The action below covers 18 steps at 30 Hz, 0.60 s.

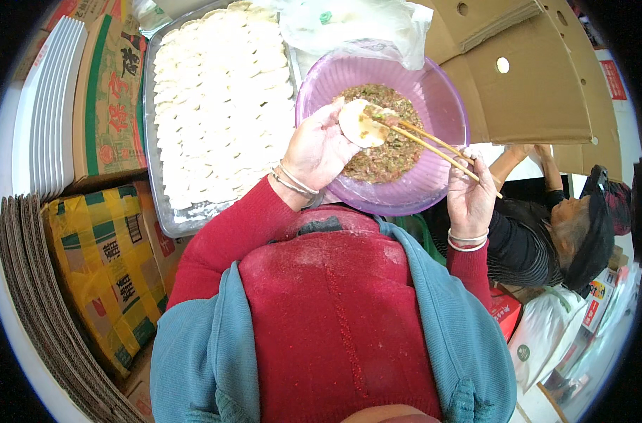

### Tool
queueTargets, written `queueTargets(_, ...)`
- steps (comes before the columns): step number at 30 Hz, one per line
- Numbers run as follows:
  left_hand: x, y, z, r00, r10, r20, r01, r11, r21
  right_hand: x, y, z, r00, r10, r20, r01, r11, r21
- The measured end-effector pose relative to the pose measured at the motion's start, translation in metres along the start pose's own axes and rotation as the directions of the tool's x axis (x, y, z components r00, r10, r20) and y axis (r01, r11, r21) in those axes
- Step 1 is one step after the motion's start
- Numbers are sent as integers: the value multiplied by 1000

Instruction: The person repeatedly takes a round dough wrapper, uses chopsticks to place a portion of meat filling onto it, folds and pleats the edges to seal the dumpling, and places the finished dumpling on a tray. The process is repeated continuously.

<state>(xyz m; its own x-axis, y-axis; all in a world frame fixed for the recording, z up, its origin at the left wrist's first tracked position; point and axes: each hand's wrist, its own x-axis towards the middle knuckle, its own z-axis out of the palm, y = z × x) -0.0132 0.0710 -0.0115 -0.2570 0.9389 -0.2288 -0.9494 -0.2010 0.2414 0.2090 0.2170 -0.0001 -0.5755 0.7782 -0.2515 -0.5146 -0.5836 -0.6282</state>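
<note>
My left hand (321, 145) holds a round dumpling wrapper (359, 127) over a purple plastic bowl (437, 169). A lump of greenish-pink filling (387, 116) lies at the wrapper's right side, where the tips of a pair of wooden chopsticks (432, 147) touch it. Those chopsticks are gripped by my right hand (470, 195), just past the bowl's right rim. Minced filling with green bits (387, 164) covers the bowl's bottom. Left of the bowl, rows of folded dumplings (223, 106) fill a metal tray (186, 226). Flour whitens both hands.
A clear plastic bag (363, 26) overlaps the bowl's far rim. Cardboard (532, 90) rises at the right, with another person (532, 238) near it. Cartons (109, 275), flattened cardboard (30, 264) and stacked white trays (48, 116) crowd the left side.
</note>
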Motion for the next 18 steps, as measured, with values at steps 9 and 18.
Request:
queueTargets(9,-6,6,7,999,46,-29,-46,999,2,-1,19,16,994,-108,7,105,937,-332)
queueTargets(18,-11,6,2,998,46,-33,-48,998,-49,-1,9,26,983,-140,121,174,920,-352)
